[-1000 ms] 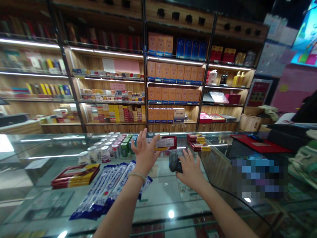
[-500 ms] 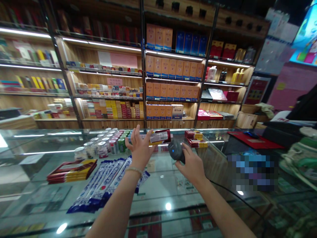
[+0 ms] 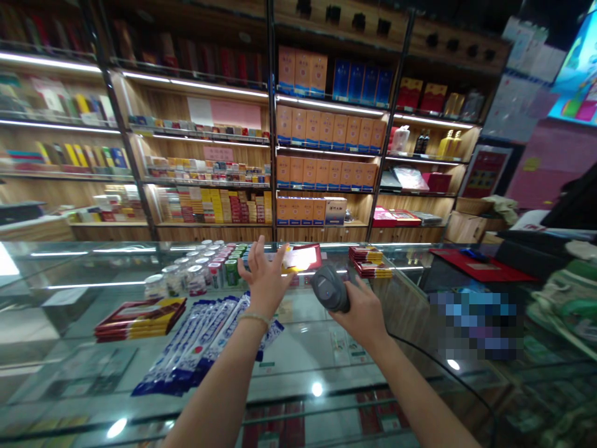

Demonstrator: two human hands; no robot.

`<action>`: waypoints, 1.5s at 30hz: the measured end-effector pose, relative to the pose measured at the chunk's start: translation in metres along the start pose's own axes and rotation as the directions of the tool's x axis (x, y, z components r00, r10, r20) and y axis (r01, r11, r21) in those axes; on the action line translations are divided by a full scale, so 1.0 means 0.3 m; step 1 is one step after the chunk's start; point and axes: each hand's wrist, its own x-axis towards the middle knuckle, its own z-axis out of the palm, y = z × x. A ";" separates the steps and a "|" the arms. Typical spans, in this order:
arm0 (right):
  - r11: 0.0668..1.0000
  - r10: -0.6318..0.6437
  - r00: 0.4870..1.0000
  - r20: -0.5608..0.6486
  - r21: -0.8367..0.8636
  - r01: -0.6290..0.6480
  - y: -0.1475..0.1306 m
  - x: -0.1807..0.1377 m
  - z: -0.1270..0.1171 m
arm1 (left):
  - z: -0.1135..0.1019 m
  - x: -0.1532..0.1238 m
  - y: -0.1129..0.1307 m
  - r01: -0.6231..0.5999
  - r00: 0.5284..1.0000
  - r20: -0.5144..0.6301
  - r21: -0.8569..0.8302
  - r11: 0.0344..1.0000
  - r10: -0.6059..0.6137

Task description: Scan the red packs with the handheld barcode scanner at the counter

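Observation:
My left hand [image 3: 265,274] pinches a flat red and yellow snack packet [image 3: 315,254] at its left end and holds it up over the glass counter. A bright white glow covers the packet's middle, so its print cannot be read. My right hand [image 3: 366,305] is wrapped round a dark grey handheld barcode scanner [image 3: 330,289], its head just below and right of the packet. Below my left wrist lie several blue and white long wrappers [image 3: 198,342], fanned out. Left of them is a stack of red and yellow packets [image 3: 140,318].
Several small clear jars [image 3: 156,286] and green tubes [image 3: 231,272] stand in rows at the back left of the glass counter [image 3: 303,348]. More red and yellow packets [image 3: 368,261] are stacked at right. A black cable [image 3: 443,362] trails from the scanner. Shelves with orange boxes [image 3: 321,174] line the wall.
The scanner's head has tilted and dropped slightly, and its blue light no longer shows. A bright glow now lies on the packet. My left hand has hardly moved.

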 end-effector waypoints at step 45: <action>0.986 0.079 0.847 0.526 -0.165 0.010 0.005 0.008 0.042 | -0.018 0.002 0.016 -0.022 0.999 0.032 -0.014 1.000 0.022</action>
